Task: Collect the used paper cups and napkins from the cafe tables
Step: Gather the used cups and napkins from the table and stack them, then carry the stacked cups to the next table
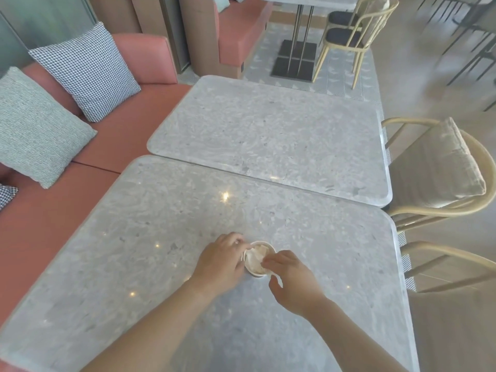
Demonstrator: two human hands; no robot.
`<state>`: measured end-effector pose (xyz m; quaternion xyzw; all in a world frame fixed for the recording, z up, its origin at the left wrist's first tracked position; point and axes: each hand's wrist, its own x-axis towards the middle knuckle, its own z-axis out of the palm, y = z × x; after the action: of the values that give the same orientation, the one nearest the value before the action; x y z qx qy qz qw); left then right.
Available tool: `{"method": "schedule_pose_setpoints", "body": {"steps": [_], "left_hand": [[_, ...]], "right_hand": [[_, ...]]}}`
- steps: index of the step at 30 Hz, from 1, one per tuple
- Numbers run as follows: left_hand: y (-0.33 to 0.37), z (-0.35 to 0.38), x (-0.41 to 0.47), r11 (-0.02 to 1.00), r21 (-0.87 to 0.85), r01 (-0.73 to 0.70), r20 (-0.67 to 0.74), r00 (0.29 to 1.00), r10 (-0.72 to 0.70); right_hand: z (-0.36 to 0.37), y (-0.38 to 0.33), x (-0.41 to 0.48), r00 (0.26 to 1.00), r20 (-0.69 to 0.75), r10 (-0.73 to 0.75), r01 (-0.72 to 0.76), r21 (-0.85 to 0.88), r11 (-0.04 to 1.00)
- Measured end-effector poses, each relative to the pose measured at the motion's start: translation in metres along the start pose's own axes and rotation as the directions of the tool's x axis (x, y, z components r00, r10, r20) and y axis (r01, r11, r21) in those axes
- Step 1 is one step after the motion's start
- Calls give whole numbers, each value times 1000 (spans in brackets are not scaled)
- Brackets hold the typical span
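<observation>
A white paper cup (252, 271) stands upright on the near grey stone table (150, 232). A crumpled napkin (258, 255) sits inside the cup. My left hand (221, 261) wraps around the cup's left side, fingers curled at its rim. My right hand (291, 277) is at the cup's right rim, fingertips on the napkin in the cup, thumb held apart below.
A second grey table (271, 135) adjoins on the far side. A pink bench (53, 216) with cushions (88, 68) runs along the left. Cream-coloured chairs (442, 178) stand at the right edge of both tables. Another table and chairs (349, 30) stand farther back.
</observation>
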<state>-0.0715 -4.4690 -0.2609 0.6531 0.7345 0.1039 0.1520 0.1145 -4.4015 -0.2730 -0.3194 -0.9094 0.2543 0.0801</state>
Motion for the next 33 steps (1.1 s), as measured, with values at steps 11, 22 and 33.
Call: {"method": "schedule_pose_setpoints", "body": {"steps": [11, 22, 33], "left_hand": [[-10, -1, -19, 980, 156, 127, 61, 989, -138], [7, -44, -14, 990, 134, 41, -169, 985, -18], [86, -58, -46, 993, 118, 0, -263, 964, 32]], "right_hand": [[10, -8, 18, 977, 144, 159, -141, -126, 982], [-42, -24, 19, 988, -80, 135, -138, -45, 989], [-93, -37, -47, 982, -188, -38, 43, 24, 999]]}}
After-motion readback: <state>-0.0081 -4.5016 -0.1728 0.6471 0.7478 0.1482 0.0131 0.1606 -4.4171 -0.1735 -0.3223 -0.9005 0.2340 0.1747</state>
